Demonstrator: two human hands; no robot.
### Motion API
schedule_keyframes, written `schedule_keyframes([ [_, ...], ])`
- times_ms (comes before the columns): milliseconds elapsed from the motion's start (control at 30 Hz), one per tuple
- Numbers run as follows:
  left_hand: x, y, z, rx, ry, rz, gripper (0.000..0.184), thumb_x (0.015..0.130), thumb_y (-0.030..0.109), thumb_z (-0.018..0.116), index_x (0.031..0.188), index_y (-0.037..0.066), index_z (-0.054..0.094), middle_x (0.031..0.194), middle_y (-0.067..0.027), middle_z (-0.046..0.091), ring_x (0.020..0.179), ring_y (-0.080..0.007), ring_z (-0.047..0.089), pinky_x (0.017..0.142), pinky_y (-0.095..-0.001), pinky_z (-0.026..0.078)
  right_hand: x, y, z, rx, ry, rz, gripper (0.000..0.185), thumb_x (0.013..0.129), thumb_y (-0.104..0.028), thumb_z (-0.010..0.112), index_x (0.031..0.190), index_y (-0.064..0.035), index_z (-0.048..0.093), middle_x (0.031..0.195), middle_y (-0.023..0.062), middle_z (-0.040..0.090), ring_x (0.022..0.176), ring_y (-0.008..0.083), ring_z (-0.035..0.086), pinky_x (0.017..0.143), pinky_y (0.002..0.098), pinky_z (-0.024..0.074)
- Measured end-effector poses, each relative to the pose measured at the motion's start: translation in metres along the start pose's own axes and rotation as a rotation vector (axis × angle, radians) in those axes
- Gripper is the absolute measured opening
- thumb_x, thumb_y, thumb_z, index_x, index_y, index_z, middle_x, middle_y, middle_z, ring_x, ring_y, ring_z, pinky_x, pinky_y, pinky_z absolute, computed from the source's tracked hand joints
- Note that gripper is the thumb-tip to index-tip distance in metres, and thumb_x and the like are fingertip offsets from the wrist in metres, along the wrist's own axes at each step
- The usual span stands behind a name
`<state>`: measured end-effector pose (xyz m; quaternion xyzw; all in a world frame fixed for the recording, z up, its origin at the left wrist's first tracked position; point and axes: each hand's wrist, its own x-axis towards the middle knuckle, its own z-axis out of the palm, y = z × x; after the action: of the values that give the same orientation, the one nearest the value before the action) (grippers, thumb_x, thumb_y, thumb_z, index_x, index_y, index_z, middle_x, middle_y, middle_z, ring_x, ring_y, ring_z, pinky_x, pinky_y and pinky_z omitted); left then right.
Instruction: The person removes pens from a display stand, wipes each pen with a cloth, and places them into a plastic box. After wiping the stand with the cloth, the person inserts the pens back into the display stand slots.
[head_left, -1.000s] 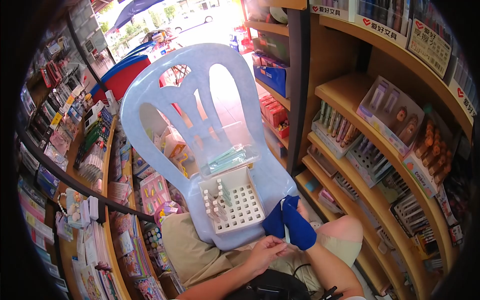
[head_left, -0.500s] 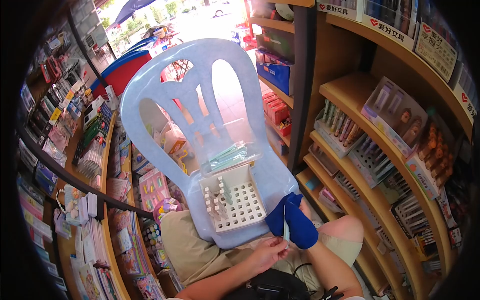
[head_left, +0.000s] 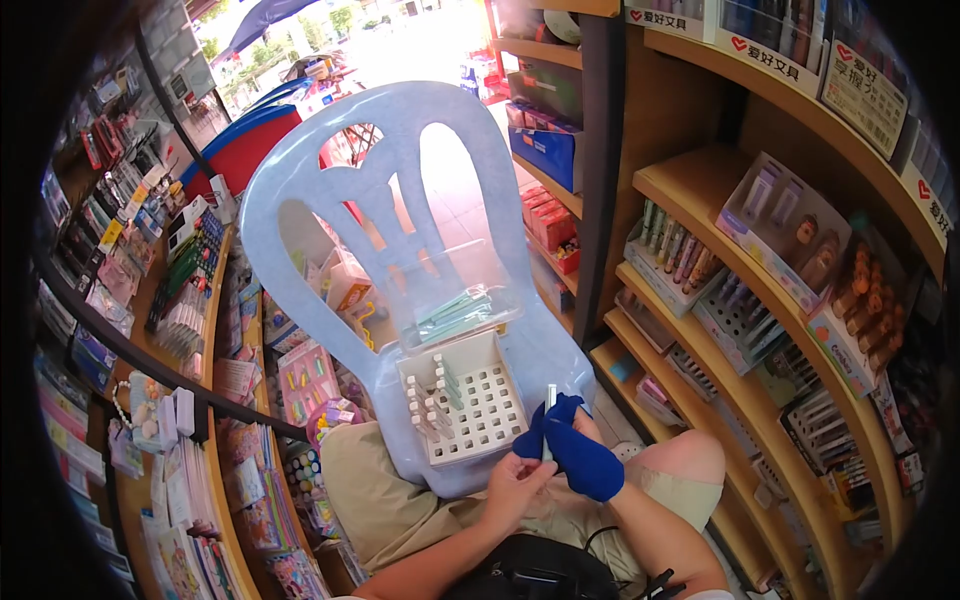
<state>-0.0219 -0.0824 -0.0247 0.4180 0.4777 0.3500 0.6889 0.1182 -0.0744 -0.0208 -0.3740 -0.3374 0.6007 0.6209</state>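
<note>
A slim pale pen (head_left: 548, 452) stands nearly upright between my hands. My left hand (head_left: 516, 488) pinches its lower end. A dark blue cloth (head_left: 590, 462) is wrapped round the pen's middle, and my right hand (head_left: 584, 427), mostly covered by it, grips the cloth. The pen's whitish top pokes out above the cloth. Just left of my hands, a white rack with square holes (head_left: 487, 408) sits on the light blue plastic chair's seat. Several pale pens (head_left: 428, 412) stand in its left side. Behind it, a clear plastic box (head_left: 420, 312) holds several mint-green pens (head_left: 462, 314).
The light blue chair (head_left: 275, 165) faces me, its backrest rising beyond the box. Wooden shelves (head_left: 690, 190) with boxed pens run close along my right. Crowded stationery racks (head_left: 190, 330) stand at the left. A bright doorway lies past the chair.
The pen has risen through the cloth, so its top now shows above it. My left hand and the cloth have shifted slightly left and up.
</note>
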Motion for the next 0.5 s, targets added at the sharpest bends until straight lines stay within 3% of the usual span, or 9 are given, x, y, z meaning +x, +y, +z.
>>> schedule_keyframes([
  [100,0.012,0.004,-0.022,0.209,0.012,0.119,0.011,0.084,0.006,0.065,0.089,0.004,0.055,0.076,-0.0015,0.06,0.062,-0.0074,0.054,0.057,-0.0208,0.043,-0.002,-0.004,-0.002,0.189,0.026,0.108,0.012,0.093,-0.01,0.051,0.104,-0.0051,0.051,0.091,0.0001,0.055,0.081,0.0064,0.053,0.073,0.0212,0.0439],
  [200,0.023,0.026,-0.023,0.234,0.116,0.399,0.018,0.084,0.009,0.065,0.098,0.003,0.055,0.086,-0.0027,0.06,0.073,-0.0087,0.056,0.065,-0.0226,0.045,-0.002,0.005,-0.011,0.226,-0.002,0.122,0.017,0.094,-0.012,0.051,0.109,-0.0051,0.052,0.092,-0.0003,0.056,0.081,0.0057,0.054,0.073,0.0204,0.0447],
  [300,0.034,0.054,-0.013,0.356,0.039,0.603,0.029,0.083,0.007,0.064,0.11,0.003,0.053,0.094,-0.0043,0.06,0.083,-0.0107,0.058,0.074,-0.0241,0.046,-0.003,0.004,-0.006,0.222,0.009,0.16,0.022,0.094,-0.014,0.052,0.114,-0.0052,0.052,0.095,-0.0013,0.057,0.082,0.0049,0.054,0.073,0.0196,0.0446],
  [400,0.041,0.063,-0.002,0.323,-0.119,0.534,0.038,0.083,0.001,0.062,0.119,0.004,0.048,0.096,-0.0034,0.059,0.09,-0.0118,0.056,0.083,-0.0273,0.043,-0.004,0.0,0.0,0.172,0.023,0.178,0.024,0.094,-0.015,0.053,0.116,-0.0056,0.051,0.095,-0.0021,0.057,0.083,0.0042,0.053,0.073,0.0195,0.0445],
  [500,0.058,0.051,-0.003,0.12,-0.166,0.498,0.035,0.081,-0.003,0.063,0.113,0.002,0.051,0.094,-0.0041,0.06,0.084,-0.0109,0.058,0.076,-0.0241,0.046,-0.004,-0.001,0.0,0.152,-0.015,0.169,0.023,0.094,-0.017,0.053,0.114,-0.0059,0.052,0.096,-0.002,0.057,0.083,0.0037,0.053,0.073,0.0194,0.0444],
])
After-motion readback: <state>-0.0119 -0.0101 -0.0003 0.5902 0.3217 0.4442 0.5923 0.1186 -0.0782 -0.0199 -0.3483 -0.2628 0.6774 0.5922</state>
